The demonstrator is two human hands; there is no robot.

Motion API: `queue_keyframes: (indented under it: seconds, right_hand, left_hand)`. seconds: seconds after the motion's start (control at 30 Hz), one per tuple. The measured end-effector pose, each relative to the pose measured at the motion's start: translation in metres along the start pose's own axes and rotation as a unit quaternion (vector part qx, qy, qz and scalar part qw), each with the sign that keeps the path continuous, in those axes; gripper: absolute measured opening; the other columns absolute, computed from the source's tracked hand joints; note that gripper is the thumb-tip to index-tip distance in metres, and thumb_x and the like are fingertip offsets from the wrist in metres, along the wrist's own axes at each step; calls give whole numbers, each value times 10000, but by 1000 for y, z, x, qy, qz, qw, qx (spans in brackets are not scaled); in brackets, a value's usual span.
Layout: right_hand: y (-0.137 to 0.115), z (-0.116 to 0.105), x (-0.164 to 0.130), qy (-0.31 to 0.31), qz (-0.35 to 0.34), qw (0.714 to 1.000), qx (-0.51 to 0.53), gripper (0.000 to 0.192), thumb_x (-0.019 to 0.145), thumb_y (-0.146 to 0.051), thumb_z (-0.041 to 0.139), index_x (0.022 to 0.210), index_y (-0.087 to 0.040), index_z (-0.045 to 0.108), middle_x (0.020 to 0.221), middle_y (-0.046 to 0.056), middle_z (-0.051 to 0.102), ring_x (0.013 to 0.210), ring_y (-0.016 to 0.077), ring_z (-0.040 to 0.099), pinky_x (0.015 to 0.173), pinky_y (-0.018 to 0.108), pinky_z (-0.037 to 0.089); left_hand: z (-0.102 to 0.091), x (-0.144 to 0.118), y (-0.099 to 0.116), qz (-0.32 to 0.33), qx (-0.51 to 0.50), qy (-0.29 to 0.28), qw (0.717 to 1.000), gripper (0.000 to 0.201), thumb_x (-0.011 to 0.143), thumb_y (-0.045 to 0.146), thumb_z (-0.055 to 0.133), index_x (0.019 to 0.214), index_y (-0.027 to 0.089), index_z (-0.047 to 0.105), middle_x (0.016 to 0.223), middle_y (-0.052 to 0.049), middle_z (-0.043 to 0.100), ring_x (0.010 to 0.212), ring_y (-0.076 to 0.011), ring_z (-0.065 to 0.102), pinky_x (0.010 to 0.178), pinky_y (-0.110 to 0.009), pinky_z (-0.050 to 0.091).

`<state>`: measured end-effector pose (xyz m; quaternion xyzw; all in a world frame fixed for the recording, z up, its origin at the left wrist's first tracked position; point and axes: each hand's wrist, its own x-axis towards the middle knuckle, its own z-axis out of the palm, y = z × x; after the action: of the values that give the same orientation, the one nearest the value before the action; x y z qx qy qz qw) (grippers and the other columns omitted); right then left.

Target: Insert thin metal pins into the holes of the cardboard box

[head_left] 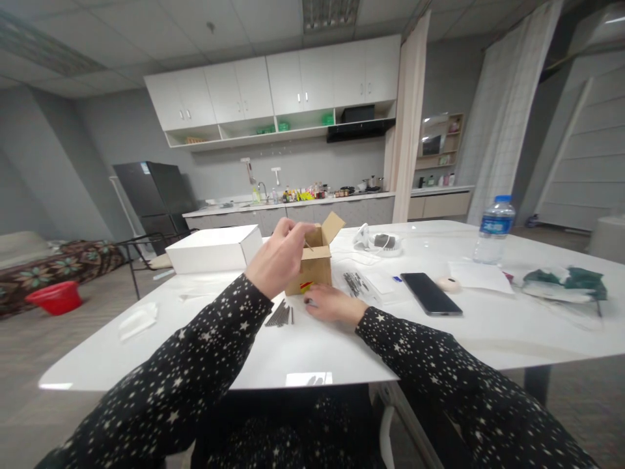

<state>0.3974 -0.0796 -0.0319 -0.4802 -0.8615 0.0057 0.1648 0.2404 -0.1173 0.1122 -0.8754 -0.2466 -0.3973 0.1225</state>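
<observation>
On the white table, left to right, as I read it from the head view.

White box point(215, 248): closed, far left of the work area; contents not visible.

Loose pins point(280, 315): small bundle of thin dark metal rods flat on the table point(146, 352), just below and left of the cardboard box, between my two forearms.

Left hand point(279, 256): raised at the mouth of the cardboard box, fingers pressed together in a pinch on one thin pin point(308, 245); the pin's tip sits at the box opening.

Cardboard box point(315, 267): small, brown, upright, flaps open, one flap standing up to the right. Inside is hidden from this angle; I cannot tell what it holds.

Right hand point(330, 303): resting low on the table against the base of the box, fingers loosely curled, holding nothing that I can see; it appears to steady the box.

Second pile point(355, 284): more dark pins on a white sheet, just right of the box.

Step in hand (my judgement): one pin at the box mouth, moving singly between pile and box; direction not readable from this frame.

Next move calls for: a steady box, and a fine pinch, since the rods are thin and lie flat.

Further right: phone point(430, 294) lying flat; water bottle point(493, 230) upright, capped, partly filled.
</observation>
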Motion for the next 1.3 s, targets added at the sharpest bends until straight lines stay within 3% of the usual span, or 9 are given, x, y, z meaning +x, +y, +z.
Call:
queue_keyframes:
  seconds: [0.17,0.3,0.43,0.63,0.77,1.0,1.1,1.3]
  right_hand:
    - [-1,5,4,4,-1,1000,2,230,862,-239,505,938,-152,705,1003,124,684,951,245,617,836,324,448]
    - [-2,6,6,10,-18,1000,8,228,855,-207,502,949,-147,700,1009,116,686,958,237,615,844,322,444]
    - [-4,5,5,6,-15,1000,19,242,876,-225,508,1016,-144,689,1029,125,682,999,237,601,874,330,434]
    - [-7,4,5,-6,2,1000,28,240,874,-254,533,1014,-136,689,1039,151,679,1005,255,601,856,334,445]
    - [-6,3,5,-8,9,999,30,248,853,-231,545,1028,-131,688,1061,154,673,1013,263,602,858,336,448]
    - [-10,2,5,-3,6,1000,24,262,865,-245,527,1033,-126,688,1067,150,669,1020,256,598,877,334,446]
    - [-14,0,6,-10,12,1000,21,259,859,-232,527,1033,-130,691,1066,147,668,1025,255,597,880,332,444]
    - [-18,-2,7,-15,15,1000,22,256,863,-225,529,1035,-128,692,1073,147,668,1037,259,600,908,338,438]
  left_hand:
    - [11,-60,-14,19,19,-18,999,342,889,62,427,1179,208,535,1013,-53,551,858,-147,605,788,-301,557]
    - [42,-102,-32,33,85,-55,994,444,825,-2,435,1204,206,537,999,-62,567,817,-157,612,746,-300,562]
    - [73,-128,-45,55,101,-88,989,440,822,-23,418,1184,187,554,945,-63,594,819,-171,621,789,-328,562]
    - [92,-139,-50,83,107,-170,976,380,855,-7,405,1142,178,571,894,-63,600,850,-191,626,838,-362,546]
    - [90,-138,-48,94,130,-236,959,353,872,8,412,1161,148,559,858,-59,590,813,-200,632,798,-352,550]
    - [84,-139,-50,43,130,-320,937,320,881,24,412,1117,189,552,942,-43,576,794,-152,637,776,-287,544]
    - [86,-145,-58,13,93,-311,946,307,878,50,417,1095,208,565,969,-38,574,786,-137,636,727,-252,546]
    - [90,-160,-81,15,-18,-215,976,250,915,155,419,1070,214,606,992,-54,601,827,-145,642,746,-252,559]
